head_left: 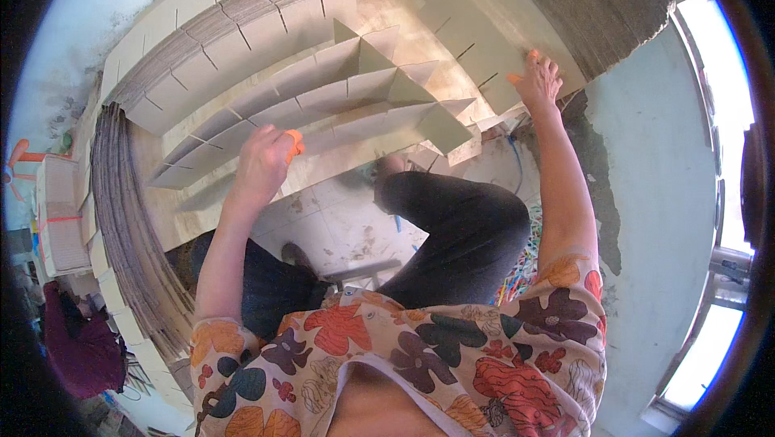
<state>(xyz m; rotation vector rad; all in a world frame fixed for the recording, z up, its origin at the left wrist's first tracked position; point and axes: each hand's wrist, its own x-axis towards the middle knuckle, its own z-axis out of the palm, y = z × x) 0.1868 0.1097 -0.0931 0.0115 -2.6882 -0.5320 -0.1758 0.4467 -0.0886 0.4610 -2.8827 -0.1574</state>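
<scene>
My left hand [265,161] is closed at the nearest long cardboard strip [355,137], its fingers curled at the strip's upper edge. An orange cover shows on its thumb side. Several long slotted strips stand on edge in rows, and short cardboard cross pieces [446,129] sit in their slots at the right end. My right hand [539,83] rests with fingers spread on a pile of flat grey cardboard pieces [504,29] at the right. Orange covers sit on two of its fingertips. Nothing shows in its grasp.
Behind the strips stands a long stack of slotted cardboard [266,1]. Another cardboard stack [121,171] curves along the left, and a thick brown stack [597,5] is at the far right. My knee [476,211] is bent below the work surface. A window [714,98] is at the right.
</scene>
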